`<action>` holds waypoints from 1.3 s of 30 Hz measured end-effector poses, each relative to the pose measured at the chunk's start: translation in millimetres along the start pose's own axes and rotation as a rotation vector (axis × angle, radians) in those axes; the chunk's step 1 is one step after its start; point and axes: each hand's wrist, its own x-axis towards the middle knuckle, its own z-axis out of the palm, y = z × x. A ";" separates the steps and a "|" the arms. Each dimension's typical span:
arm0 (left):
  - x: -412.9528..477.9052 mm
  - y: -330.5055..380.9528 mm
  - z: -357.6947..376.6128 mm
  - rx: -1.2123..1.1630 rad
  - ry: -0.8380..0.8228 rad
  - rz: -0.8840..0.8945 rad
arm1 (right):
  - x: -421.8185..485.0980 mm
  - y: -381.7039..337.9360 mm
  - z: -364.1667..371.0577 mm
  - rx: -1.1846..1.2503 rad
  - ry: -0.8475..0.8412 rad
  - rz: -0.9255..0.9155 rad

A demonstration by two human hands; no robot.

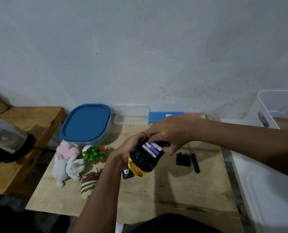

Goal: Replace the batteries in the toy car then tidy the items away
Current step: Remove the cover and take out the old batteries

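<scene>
- Toy car [144, 163] is gripped by the left hand [130, 149], belly-up, above the wooden table [173, 190].
- Right hand [169, 132] is closed over the far end of the car; fingertips are pressed on the batteries [153, 148] in the open compartment.
- Black battery cover [183, 159] and screwdriver [194, 160] are laid on the table just right of the car, side by side.
- Blue-lidded container [86, 123] and plush toys [67, 161] are seen to the left.

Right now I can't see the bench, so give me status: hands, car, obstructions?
Left hand gripping upturned toy car. Right hand at the open bay, fingers on batteries. Cover and screwdriver on the table beside. Nothing obstructing.
</scene>
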 end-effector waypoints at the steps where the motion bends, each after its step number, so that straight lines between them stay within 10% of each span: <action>1: 0.2 -0.2 -0.1 0.002 -0.007 0.002 | -0.4 0.4 0.4 0.010 0.013 0.001; 16: 8.5 -1.5 -11.2 -0.287 -0.139 0.189 | -16.5 -4.1 11.0 0.147 0.418 0.294; 24: 15.9 -8.8 -10.5 -0.253 -0.016 0.279 | -10.5 -31.1 26.3 0.317 0.407 0.715; 39: 14.5 -20.6 3.9 -0.183 0.084 0.306 | -7.5 -42.8 36.7 0.020 0.305 0.703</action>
